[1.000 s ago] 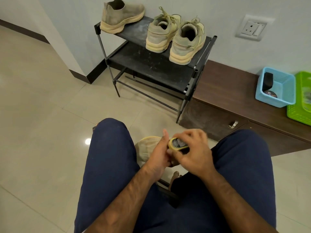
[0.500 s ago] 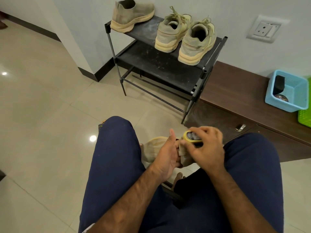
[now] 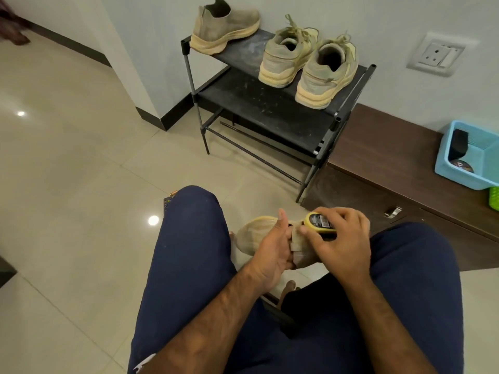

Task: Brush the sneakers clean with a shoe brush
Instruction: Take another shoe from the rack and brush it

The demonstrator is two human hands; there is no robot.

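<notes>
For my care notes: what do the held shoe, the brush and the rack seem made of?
Held shoe: probably knit or suede-like fabric, matte and dusty beige.
Brush: likely hard plastic, glossy yellow rim, printed label.
Rack: thin dark tubes, apparently metal; matte, scuffed shelves.

Bristles of shoe brush point(image 3: 320, 224) out of sight beneath right hand point(image 3: 341, 241); label print too small to read. Middle of held sneaker point(image 3: 253, 233) covered by left hand point(image 3: 272, 247). Green basket point(image 3: 494, 197) and blue basket point(image 3: 464, 168) cut off at 3 o'clock edge. Blurred dark shape point(image 3: 10, 28) at 10 o'clock corner, not identifiable.
</notes>
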